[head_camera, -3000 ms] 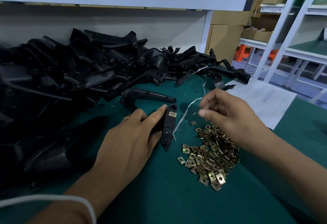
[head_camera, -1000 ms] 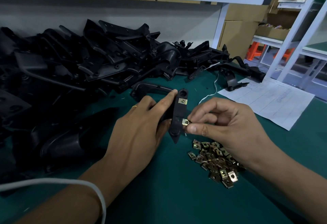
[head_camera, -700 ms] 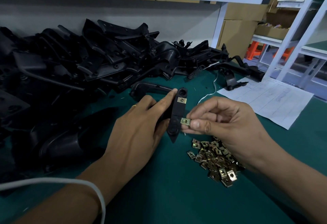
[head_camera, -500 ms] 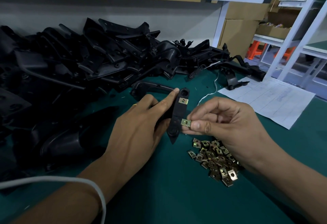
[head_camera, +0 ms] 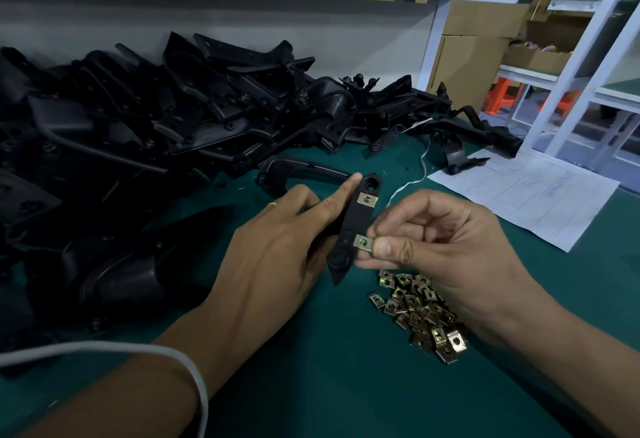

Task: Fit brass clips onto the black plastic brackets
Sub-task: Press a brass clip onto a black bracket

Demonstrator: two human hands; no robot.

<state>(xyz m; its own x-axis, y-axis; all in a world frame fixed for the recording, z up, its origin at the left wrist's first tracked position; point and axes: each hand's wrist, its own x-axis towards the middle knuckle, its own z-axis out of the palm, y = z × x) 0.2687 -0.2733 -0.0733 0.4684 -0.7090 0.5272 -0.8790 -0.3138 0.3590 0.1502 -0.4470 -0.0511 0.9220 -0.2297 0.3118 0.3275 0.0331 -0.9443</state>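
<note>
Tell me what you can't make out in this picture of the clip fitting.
Head view only:
- Whether the lower brass clip is fully seated: the right hand fingertips cover its outer end.
- The left hand thumb and grip, behind the bracket.
- Printing on the paper sheet: too small.
- Parts in the black pile: too dark.

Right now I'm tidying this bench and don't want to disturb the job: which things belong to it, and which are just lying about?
In the job:
- bracket, held by left hand
- fitted clip
- second clip, pinched by right hand
- loose clips
- bracket pile

Lying about:
- paper sheet
- white string
- cardboard boxes
</note>
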